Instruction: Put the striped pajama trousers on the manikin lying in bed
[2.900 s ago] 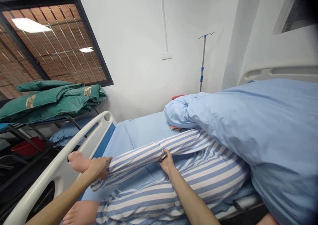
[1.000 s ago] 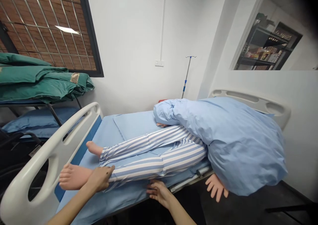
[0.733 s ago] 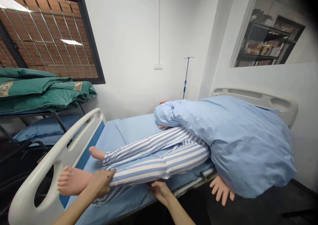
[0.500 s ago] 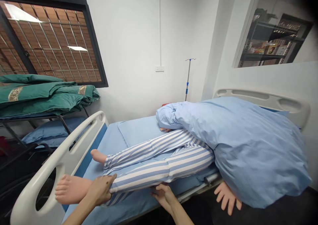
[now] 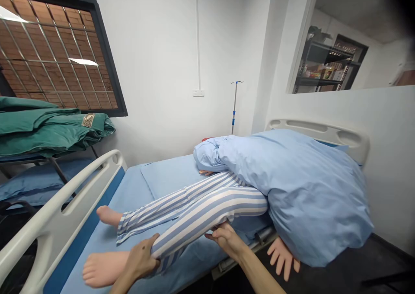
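I'm supporting, it seems, the near striped leg [image 5: 197, 218], bent over the blue sheet [image 5: 171, 169]; my left fingers [image 5: 154, 264] clasp it above the foot [image 5: 105, 269], my right fingers [image 5: 220, 233] reach beneath the knee [image 5: 233, 200] (their closure I can't tell); moving it would, I judge, need both together.

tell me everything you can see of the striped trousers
The striped trousers look like loose, thin cloth with white and blue stripes running lengthwise. The far leg lies nearly straight on the blue sheet; the near leg is bent at the knee. The left hand grips its lower end, while the right hand is under the knee. The blue quilt hides the waist.
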Demonstrator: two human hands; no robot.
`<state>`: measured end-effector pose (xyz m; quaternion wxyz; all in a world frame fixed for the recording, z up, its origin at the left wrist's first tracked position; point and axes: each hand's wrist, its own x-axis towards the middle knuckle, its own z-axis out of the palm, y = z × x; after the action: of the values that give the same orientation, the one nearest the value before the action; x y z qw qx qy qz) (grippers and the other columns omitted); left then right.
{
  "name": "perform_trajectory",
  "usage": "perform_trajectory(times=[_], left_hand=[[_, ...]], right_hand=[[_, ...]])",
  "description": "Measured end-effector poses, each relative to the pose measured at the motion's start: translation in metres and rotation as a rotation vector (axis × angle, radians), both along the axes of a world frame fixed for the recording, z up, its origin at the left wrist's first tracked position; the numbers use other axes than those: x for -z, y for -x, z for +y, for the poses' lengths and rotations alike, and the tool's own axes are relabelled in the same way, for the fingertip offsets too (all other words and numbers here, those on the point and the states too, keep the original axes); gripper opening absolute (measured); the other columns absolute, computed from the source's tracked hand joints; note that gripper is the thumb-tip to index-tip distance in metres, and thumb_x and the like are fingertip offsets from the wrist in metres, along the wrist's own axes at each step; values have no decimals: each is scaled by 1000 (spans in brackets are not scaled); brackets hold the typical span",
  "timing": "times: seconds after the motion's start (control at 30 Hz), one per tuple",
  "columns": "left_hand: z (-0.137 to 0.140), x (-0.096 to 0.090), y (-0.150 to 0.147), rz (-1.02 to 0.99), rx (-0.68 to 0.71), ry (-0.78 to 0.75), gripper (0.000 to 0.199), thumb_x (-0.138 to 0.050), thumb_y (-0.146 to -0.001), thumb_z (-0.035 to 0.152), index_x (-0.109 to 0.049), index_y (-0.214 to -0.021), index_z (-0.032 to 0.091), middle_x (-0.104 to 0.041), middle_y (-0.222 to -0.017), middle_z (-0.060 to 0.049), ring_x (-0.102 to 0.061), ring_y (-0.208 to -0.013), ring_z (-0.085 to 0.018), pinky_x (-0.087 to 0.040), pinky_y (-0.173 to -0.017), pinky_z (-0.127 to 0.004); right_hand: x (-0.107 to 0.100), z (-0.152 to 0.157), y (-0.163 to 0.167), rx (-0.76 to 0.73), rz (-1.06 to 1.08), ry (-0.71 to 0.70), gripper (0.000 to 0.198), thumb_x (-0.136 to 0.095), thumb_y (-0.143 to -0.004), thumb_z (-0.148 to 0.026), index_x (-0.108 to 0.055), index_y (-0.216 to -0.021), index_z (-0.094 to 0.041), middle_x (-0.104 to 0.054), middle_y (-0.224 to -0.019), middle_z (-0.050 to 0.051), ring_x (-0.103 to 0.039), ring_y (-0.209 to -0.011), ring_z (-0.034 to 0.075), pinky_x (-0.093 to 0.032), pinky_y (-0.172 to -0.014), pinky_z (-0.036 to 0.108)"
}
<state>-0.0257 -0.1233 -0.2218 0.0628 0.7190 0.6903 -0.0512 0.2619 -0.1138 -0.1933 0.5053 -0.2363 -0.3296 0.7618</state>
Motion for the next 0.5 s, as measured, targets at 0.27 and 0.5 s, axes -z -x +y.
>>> perform_trajectory(times=[0.27,0.5], left_hand=[[9,55,-64,-331,-114,-35,67,-47,-53,23,-37,-118,21,-54,-110,-4,-49,-98,-21,-38,-74,-25],[6,49,-68,-361,-79,-58,56,-45,-55,20,-42,-110,24,-58,-98,1,-52,-92,-18,-36,-71,-22]], right_hand=[[-10,14,-33,67,-180,-107,34,-57,-54,-7,-54,-86,-18,-57,-84,1,-50,-82,15,-39,-73,29],[1,19,-24,142,-193,-69,32,-56,-52,-8,-52,-82,-19,-55,-77,-1,-50,-76,14,-40,-69,29]])
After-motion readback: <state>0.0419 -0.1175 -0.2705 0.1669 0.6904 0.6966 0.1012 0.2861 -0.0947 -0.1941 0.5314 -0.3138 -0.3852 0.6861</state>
